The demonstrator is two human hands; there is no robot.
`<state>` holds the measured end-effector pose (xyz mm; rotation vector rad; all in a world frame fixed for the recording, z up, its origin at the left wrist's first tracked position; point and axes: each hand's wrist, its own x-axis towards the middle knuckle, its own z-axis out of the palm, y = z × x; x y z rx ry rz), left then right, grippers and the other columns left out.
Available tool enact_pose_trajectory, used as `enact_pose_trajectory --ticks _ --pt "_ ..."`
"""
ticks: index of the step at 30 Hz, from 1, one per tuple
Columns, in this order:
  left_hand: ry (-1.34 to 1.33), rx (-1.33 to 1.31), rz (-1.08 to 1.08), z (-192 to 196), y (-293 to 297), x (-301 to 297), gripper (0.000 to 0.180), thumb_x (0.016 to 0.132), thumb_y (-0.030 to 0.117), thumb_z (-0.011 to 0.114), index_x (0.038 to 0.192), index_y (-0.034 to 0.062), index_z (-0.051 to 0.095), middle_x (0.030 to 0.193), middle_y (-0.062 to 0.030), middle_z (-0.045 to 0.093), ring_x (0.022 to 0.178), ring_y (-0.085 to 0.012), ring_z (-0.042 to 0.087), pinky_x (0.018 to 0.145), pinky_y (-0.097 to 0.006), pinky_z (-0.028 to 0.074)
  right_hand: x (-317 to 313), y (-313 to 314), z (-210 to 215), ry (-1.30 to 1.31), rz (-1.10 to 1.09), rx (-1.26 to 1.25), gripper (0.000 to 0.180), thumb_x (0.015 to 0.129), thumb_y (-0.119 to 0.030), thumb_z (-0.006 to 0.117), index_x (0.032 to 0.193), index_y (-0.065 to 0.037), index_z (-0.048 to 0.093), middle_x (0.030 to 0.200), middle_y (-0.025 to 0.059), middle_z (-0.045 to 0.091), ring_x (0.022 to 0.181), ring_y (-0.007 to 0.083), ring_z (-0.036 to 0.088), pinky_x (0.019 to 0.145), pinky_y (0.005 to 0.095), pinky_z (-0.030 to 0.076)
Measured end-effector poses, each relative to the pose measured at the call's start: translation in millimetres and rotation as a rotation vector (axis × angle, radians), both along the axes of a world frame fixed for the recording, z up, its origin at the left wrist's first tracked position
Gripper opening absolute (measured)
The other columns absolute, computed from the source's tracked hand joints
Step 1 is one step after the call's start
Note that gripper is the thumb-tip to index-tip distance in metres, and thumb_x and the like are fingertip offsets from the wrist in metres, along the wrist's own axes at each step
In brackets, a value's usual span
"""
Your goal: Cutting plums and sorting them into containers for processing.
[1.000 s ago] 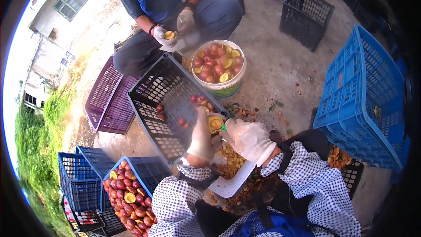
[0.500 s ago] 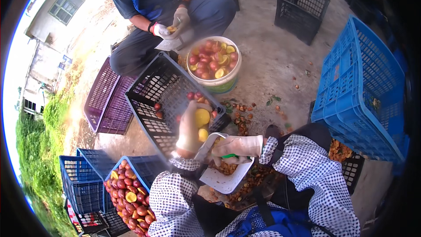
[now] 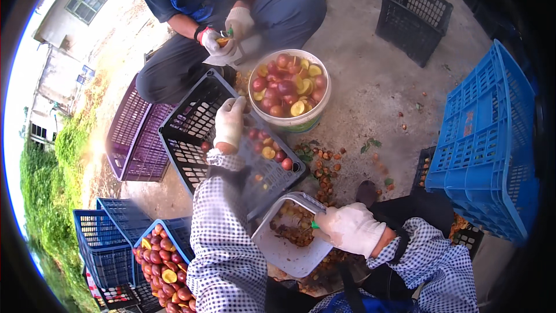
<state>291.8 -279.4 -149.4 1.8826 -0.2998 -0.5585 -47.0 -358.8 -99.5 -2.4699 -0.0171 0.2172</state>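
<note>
My left hand (image 3: 230, 124), in a white glove, reaches over the black crate (image 3: 200, 159) close to the white bucket's rim. Its fingers are curled, and whatever they hold is hidden. Reddish plums (image 3: 263, 139), some cut open to yellow flesh, lie in the crate beside this hand. My right hand (image 3: 352, 229), also gloved, is closed around a small green-handled tool (image 3: 314, 225); its working end cannot be made out. Just left of that hand sits a white tub (image 3: 292, 260) with brownish pits and scraps inside. Whole and halved plums fill the bucket (image 3: 317, 111).
Opposite me, a co-worker with gloved hands (image 3: 229, 35) holds a cut fruit. A blue crate (image 3: 153, 249) of plums stands at lower left, purple crates (image 3: 136, 133) behind it. Tall blue crates (image 3: 480, 139) stand at right, a black crate (image 3: 414, 20) beyond. Pits (image 3: 324, 168) litter the concrete.
My left hand has moved away from the tub, forward over the crate toward the bucket. My right hand has drawn back to the right. More plum pieces show in the crate.
</note>
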Motion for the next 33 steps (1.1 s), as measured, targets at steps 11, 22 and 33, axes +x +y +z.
enact_pose_trajectory --ticks 11,22,33 --pt "-0.161 0.502 -0.26 -219.8 18.6 -24.8 0.051 0.073 0.014 0.075 0.121 0.0093 0.058 0.11 -0.02 0.065 0.105 -0.0384 0.063 0.086 -0.045 0.053 5.2 -5.3 -12.0 0.1 0.023 -0.18 0.027 0.085 -0.035 0.071 0.088 -0.01 0.061 0.067 0.0074 0.054 0.051 0.0262 0.061 0.045 0.0391 0.048" --pt "0.566 0.047 0.003 -139.8 63.9 -45.6 0.04 0.081 0.022 0.078 0.109 -0.0019 0.063 0.093 -0.0124 0.069 0.078 -0.0226 0.069 0.064 -0.036 0.06 20.0 -8.6 7.1 -0.054 -0.231 -0.011 0.027 0.089 -0.031 0.068 0.099 -0.007 0.061 0.076 0.0129 0.064 0.069 0.0329 0.066 0.059 0.0411 0.053" --pt "0.289 -0.039 -0.468 117.4 35.1 -124.6 0.052 0.102 0.054 0.042 0.106 0.0065 0.063 0.086 -0.0016 0.063 0.065 -0.0071 0.055 0.052 -0.016 0.04 36.4 -22.8 49.8 -0.728 -0.448 0.132 0.038 0.086 -0.024 0.072 0.118 -0.008 0.061 0.094 0.016 0.065 0.082 0.0376 0.066 0.07 0.043 0.053"
